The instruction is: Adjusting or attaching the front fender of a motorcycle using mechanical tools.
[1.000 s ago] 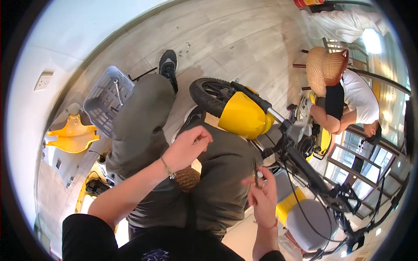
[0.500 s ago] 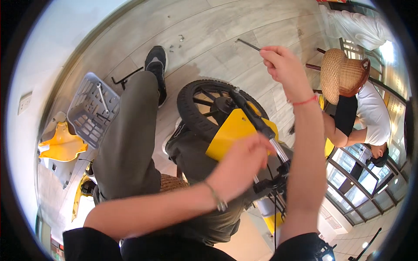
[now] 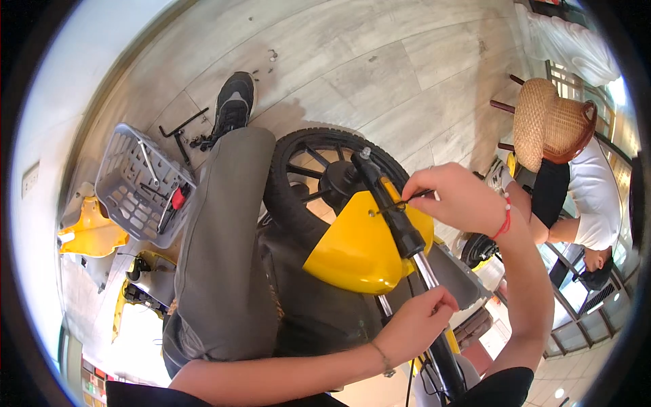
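Note:
A yellow fender (image 3: pixel 352 247) and a black spoked wheel (image 3: pixel 288 159) lie in front of me, joined to a fork leg (image 3: pixel 381 182) with a shiny tube (image 3: pixel 425 270). Over the fork leg, beside the fender, my right hand (image 3: pixel 454 200) pinches a thin black hex key (image 3: pixel 419 195). Its tip meets the fork near a dark strand, and I cannot tell whether it sits in a bolt. My left hand (image 3: pixel 417 325) is closed, fingertips pressed together beside the shiny tube. Anything inside those fingers is hidden.
Left of my leg stands a grey plastic basket (image 3: pixel 122 227) with a wrench (image 3: pixel 149 163) and a red-handled tool (image 3: pixel 178 198). An L-shaped black bar (image 3: pixel 186 122) and small hardware (image 3: pixel 272 55) lie on the floor. Another person (image 3: pixel 590 197) works at right near a wicker stool (image 3: pixel 542 122).
My right hand has come down with the hex key from above the floor to the fork beside the fender. My left hand has moved lower, along the fork tube.

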Motion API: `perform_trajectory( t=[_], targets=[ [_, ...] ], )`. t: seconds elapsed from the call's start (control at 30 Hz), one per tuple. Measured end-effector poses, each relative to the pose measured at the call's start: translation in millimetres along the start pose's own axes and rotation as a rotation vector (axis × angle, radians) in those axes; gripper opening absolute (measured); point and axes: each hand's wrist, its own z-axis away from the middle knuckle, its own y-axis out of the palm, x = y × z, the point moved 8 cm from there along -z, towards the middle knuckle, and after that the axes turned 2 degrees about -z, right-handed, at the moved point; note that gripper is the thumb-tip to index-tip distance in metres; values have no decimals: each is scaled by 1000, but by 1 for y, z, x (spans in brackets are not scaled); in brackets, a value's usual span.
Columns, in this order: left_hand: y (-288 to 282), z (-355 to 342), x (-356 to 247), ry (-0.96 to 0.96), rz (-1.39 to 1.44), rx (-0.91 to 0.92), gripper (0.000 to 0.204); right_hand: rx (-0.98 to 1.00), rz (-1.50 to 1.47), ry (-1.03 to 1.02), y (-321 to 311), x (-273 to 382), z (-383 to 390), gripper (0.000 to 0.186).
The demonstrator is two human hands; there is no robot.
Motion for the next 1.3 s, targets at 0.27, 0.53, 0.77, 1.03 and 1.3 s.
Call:
perform_trajectory(
  t=[0.27, 0.53, 0.77, 1.03, 1.3],
  targets=[
    [-1, -2, 1, -19, 56, -62, 14, 27, -8, -134, 8, -15, -6, 13],
    [10, -3, 10, -7, 39, -65, 14, 45, -13, -155, 6, -15, -18, 13],
    [2, -2, 9, 2, 121, -67, 13, 80, -16, -249, 5, -14, -18, 12],
    [-2, 3, -11, -10, -107, -79, 10, 101, -38, -171, 6, -20, -24, 14],
    [-4, -21, -11, 21, -215, -130, 13, 140, -108, -53, 11, -39, -27, 13]
  ],
)
